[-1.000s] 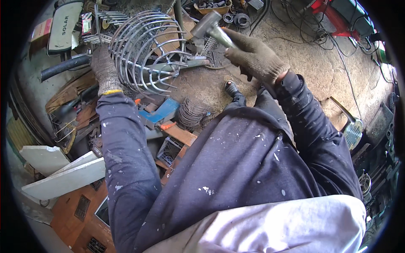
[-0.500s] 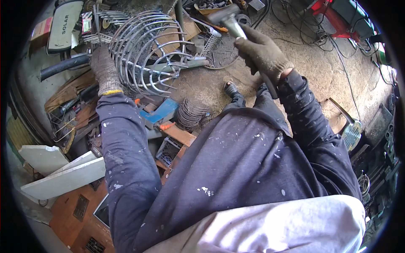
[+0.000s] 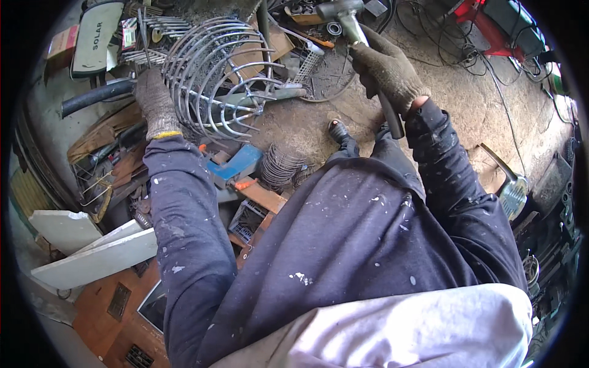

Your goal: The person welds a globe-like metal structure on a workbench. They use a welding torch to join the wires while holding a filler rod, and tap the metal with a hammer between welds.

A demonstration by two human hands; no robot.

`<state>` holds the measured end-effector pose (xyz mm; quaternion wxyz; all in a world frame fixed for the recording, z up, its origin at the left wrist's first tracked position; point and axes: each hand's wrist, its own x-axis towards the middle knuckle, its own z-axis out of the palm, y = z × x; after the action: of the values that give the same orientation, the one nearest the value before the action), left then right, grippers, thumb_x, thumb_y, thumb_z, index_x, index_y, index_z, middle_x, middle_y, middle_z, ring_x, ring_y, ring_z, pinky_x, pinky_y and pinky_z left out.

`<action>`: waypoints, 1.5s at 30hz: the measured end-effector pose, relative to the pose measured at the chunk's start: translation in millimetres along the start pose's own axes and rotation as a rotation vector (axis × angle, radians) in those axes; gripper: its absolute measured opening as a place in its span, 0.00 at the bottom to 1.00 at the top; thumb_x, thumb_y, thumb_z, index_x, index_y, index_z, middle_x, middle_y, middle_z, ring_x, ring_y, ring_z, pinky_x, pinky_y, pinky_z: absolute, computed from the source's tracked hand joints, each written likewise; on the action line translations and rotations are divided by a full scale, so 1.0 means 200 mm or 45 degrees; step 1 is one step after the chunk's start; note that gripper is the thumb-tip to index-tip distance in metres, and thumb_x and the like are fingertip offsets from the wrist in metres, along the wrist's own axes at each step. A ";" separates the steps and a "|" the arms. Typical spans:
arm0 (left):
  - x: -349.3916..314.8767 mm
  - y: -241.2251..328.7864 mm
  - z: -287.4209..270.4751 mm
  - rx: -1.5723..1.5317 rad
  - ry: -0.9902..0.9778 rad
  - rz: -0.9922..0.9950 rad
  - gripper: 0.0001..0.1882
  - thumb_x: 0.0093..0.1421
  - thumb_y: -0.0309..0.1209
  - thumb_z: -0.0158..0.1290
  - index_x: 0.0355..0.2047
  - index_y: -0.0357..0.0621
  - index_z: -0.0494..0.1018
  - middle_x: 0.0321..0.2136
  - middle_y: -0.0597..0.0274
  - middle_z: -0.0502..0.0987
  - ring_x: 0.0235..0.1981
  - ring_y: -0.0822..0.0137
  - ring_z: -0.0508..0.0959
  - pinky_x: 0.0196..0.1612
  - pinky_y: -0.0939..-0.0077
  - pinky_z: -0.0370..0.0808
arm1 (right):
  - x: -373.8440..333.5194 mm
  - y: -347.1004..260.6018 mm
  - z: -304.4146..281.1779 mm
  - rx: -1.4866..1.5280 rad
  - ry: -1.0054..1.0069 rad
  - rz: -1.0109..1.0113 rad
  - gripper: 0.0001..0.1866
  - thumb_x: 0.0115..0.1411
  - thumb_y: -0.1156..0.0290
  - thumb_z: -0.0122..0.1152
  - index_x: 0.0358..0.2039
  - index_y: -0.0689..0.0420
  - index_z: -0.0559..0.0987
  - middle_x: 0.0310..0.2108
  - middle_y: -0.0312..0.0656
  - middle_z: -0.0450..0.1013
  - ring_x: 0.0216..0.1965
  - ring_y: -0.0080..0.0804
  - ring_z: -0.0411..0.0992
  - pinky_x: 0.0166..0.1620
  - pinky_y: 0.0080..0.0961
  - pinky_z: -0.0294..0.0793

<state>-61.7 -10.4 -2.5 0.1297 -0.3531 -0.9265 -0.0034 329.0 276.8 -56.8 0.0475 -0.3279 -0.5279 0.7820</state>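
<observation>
The right hand [image 3: 388, 69] wraps its fingers around a hammer [image 3: 354, 29] above the floor [image 3: 472, 110], the left hand [image 3: 156, 101], fingers indeterminable, adjoins a metal cage's [image 3: 228, 62] left edge, and a tray [image 3: 310, 20] apparently contains metal parts [image 3: 300, 9].

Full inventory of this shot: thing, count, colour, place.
Curved-rod cage: one, silver-grey, upper left
Hammer: one, grey, top, right of centre
Wire rings: many, grey, centre-left
Boxy object: one, blue, left of wire rings
Crate: one, grey, below boxy object
Tube: one, black, upper left
Boards: at least three, white, lower left
Panel: one, brown, bottom left
Cables: several, dark, upper right
Metal parts: too many to count, dark, right edge
Sleeves: two, dark blue, left and right
Left hand: one, grey-brown glove, at cage's left side
Right hand: one, brown glove, gripping hammer
</observation>
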 end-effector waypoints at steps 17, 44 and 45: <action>0.04 0.03 0.00 -0.366 -0.097 -0.229 0.15 0.70 0.33 0.43 0.46 0.42 0.77 0.43 0.47 0.78 0.46 0.48 0.78 0.50 0.57 0.74 | -0.13 0.16 0.01 -0.011 -0.113 0.198 0.35 0.66 0.58 0.59 0.71 0.52 0.63 0.29 0.32 0.71 0.23 0.18 0.69 0.26 0.20 0.72; -0.10 -0.08 0.00 -0.005 0.030 0.065 0.15 0.68 0.29 0.47 0.51 0.40 0.77 0.52 0.45 0.77 0.55 0.51 0.76 0.60 0.61 0.71 | 0.09 -0.02 0.04 -0.385 -0.171 -0.209 0.36 0.66 0.62 0.61 0.71 0.54 0.61 0.53 0.55 0.77 0.54 0.39 0.77 0.55 0.32 0.74; -0.11 -0.07 -0.01 -0.001 0.026 0.060 0.15 0.68 0.29 0.47 0.50 0.40 0.77 0.52 0.45 0.77 0.55 0.51 0.76 0.60 0.61 0.71 | 0.11 -0.10 0.05 -0.393 -0.202 -0.136 0.36 0.65 0.62 0.61 0.71 0.54 0.61 0.51 0.55 0.78 0.52 0.40 0.78 0.54 0.32 0.75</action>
<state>-55.2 -34.7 -5.1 0.1389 -0.3750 -0.9166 -0.0043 300.8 287.6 -47.3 -0.0036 -0.2402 -0.6604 0.7115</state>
